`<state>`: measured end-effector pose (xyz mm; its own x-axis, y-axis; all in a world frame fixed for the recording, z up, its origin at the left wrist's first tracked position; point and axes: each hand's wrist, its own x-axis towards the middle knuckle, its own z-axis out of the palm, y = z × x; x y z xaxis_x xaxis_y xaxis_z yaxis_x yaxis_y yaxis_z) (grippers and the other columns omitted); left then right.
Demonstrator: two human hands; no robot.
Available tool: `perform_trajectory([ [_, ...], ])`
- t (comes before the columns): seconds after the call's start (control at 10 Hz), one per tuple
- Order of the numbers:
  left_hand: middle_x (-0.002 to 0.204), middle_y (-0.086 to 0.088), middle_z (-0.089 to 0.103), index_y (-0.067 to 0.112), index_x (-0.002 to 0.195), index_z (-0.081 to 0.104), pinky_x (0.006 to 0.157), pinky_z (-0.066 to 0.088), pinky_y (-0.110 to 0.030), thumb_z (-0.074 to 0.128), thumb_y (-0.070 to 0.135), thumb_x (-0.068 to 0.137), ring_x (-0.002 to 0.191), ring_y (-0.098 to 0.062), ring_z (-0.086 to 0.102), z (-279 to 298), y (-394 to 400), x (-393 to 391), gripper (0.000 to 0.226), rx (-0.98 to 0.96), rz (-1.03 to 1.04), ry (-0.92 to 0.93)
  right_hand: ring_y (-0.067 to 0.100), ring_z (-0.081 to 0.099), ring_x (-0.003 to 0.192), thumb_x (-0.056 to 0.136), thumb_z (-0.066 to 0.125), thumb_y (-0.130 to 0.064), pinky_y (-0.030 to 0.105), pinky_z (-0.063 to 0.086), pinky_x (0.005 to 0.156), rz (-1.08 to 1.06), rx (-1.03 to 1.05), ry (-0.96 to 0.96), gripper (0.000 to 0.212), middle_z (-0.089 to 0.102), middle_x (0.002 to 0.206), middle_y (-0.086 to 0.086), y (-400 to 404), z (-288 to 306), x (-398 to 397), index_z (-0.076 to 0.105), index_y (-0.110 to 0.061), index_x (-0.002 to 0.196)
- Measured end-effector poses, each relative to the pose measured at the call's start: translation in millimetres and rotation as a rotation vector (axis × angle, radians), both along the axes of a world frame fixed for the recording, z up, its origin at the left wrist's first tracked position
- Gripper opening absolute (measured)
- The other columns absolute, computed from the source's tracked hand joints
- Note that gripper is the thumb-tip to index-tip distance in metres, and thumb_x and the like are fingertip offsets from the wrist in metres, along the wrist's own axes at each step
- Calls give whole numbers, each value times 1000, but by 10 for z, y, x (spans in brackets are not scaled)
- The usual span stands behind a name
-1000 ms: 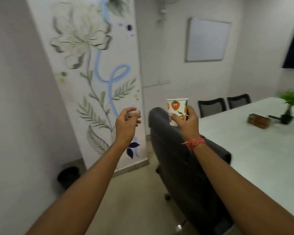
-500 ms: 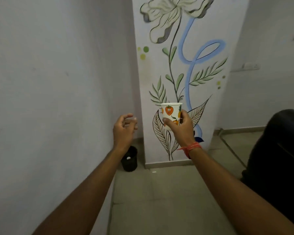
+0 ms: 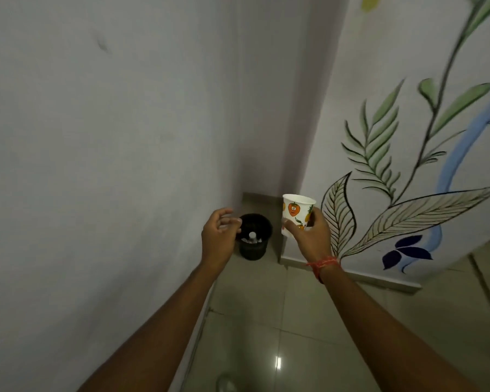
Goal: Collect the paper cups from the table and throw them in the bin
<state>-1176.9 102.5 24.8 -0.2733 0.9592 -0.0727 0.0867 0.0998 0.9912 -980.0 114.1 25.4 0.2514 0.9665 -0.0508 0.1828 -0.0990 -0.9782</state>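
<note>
My right hand (image 3: 311, 236) holds a white paper cup (image 3: 296, 212) printed with cartoon fruit, upright, at chest height. A small black bin (image 3: 256, 244) stands on the floor in the corner, just left of the cup and beyond my hands; something white, like a bottle and paper, lies inside it. My left hand (image 3: 219, 236) hovers in front of the bin's left rim, fingers loosely curled and apart, holding nothing.
A plain grey wall (image 3: 111, 165) runs close along the left. A wall panel painted with leaves and a blue ribbon (image 3: 408, 179) juts out on the right. Beige floor tiles (image 3: 294, 321) lie between them, leading to the bin.
The view has swung left from the table and chair toward the corner and moved closer. The bin now appears larger and sits between my hands. The cup stays in my right hand.
</note>
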Motion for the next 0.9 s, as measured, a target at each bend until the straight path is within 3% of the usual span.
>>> perform_trajectory([
  [0.2, 102, -10, 71, 12, 120, 61, 71, 55, -21, 65, 14, 90, 80, -14, 70, -502, 1044, -215, 30, -86, 3, 15, 13, 56, 105, 78, 80, -15, 7, 47, 66, 32, -84, -40, 65, 61, 128, 5, 935, -505, -251, 48, -12, 135],
  [0.3, 100, -8, 70, 13, 119, 62, 77, 56, -29, 64, 11, 89, 82, -17, 69, -963, 1776, -298, 30, -181, 5, 9, 14, 54, 111, 76, 82, -12, 12, 47, 79, 31, -168, -32, 70, 58, 134, 7, 1651, -975, -394, 46, -12, 136],
  [0.4, 99, -7, 70, 12, 119, 61, 82, 56, -34, 61, 8, 89, 87, -21, 69, -1297, 2203, -328, 30, -241, -13, 17, 13, 53, 111, 76, 82, -11, 12, 46, 80, 26, -224, -29, 70, 57, 132, 6, 2123, -1275, -463, 44, -11, 135],
  [0.5, 103, -12, 71, 8, 119, 61, 82, 56, -34, 59, 2, 88, 87, -21, 69, -1803, 2896, -339, 31, -299, -20, 32, 17, 58, 109, 74, 83, -13, 18, 51, 82, 25, -276, -14, 69, 58, 122, 0, 2884, -1828, -541, 44, -12, 131],
  [0.6, 104, -12, 71, 12, 118, 62, 85, 56, -38, 60, 5, 86, 96, -27, 69, -2262, 3546, -329, 33, -332, 6, 24, 15, 59, 112, 70, 86, -17, 32, 54, 94, 57, -331, -26, 75, 57, 123, -3, 3530, -2372, -621, 42, -17, 131],
  [0.8, 105, -11, 72, 18, 117, 63, 90, 57, -42, 67, 6, 79, 102, -26, 68, -2675, 4156, -295, 40, -357, -27, -5, 6, 41, 116, 71, 86, -8, 20, 36, 97, 64, -479, -4, 89, 47, 133, 1, 3934, -2876, -630, 32, -10, 142],
  [0.9, 101, -7, 73, 24, 111, 65, 92, 56, -44, 69, 8, 74, 100, -24, 70, -2729, 4434, -287, 40, -355, -1, -38, 7, 41, 115, 73, 84, -9, 20, 36, 96, 25, -493, 24, 91, 47, 142, 8, 4042, -2987, -588, 30, -9, 147],
])
